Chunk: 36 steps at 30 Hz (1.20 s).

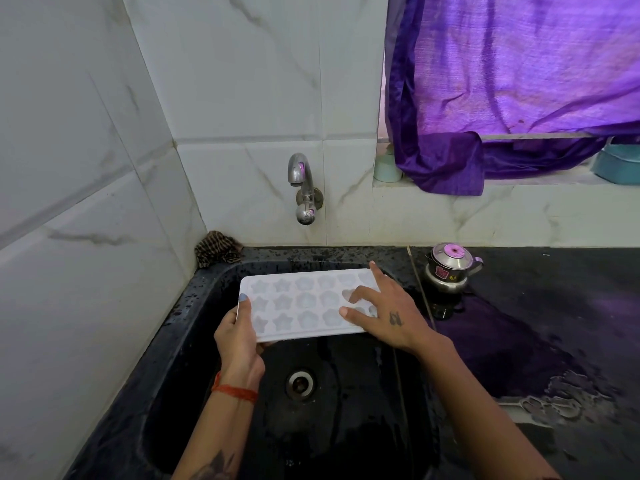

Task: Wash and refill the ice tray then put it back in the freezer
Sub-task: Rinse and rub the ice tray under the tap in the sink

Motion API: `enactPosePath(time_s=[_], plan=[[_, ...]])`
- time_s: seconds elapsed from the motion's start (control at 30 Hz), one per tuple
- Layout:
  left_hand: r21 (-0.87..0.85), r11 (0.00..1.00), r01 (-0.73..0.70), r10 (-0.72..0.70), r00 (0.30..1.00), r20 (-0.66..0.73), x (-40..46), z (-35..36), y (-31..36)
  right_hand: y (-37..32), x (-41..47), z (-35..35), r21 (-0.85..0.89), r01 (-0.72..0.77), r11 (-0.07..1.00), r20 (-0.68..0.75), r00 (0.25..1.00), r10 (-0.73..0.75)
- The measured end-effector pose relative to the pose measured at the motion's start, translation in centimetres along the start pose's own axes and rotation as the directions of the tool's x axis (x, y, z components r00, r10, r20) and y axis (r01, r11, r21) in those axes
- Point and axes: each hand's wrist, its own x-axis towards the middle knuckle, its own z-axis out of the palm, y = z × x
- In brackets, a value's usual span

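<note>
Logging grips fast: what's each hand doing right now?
Left hand: grips the ice tray's left end.
Right hand: open, fingers spread on the tray's right side.

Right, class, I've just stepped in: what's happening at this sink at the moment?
A person holds a white ice tray over the black sink. The left hand grips the tray's left end, thumb on top, while the right hand rests spread fingers on the moulds at its right end. No water is running from the tap on the tiled wall. A small steel pot stands on the wet counter to the right.
</note>
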Motion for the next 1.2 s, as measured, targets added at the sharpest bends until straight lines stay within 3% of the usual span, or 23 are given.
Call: enactPosePath(time_s=[0.13, 0.37, 0.57, 0.7, 1.2], plan=[[0.004, 1.000, -0.017, 0.017, 1.000, 0.000, -0.2, 0.1, 0.0, 0.0, 0.0, 0.1, -0.071, 0.000, 0.997, -0.017, 1.000, -0.001], [0.009, 1.000, -0.019, 0.019, 1.000, 0.006, -0.3, 0.3, 0.1, -1.0, -0.1, 0.3, 0.035, 0.145, 0.989, -0.153, 0.979, -0.138], [-0.003, 1.000, 0.010, -0.010, 1.000, 0.019, -0.5, 0.5, 0.0, -1.9, 0.6, 1.0, -0.106, 0.073, 0.992, 0.002, 0.997, -0.074], [0.009, 1.000, -0.003, 0.003, 1.000, 0.015, -0.3, 0.4, 0.0, -2.2, 0.5, 1.0, -0.086, 0.053, 0.995, 0.055, 0.997, -0.048], [0.012, 1.000, -0.007, 0.007, 1.000, 0.009, -0.7, 0.5, 0.3, -2.0, 0.4, 1.0, -0.180, 0.051, 0.982, 0.023, 0.999, -0.047]])
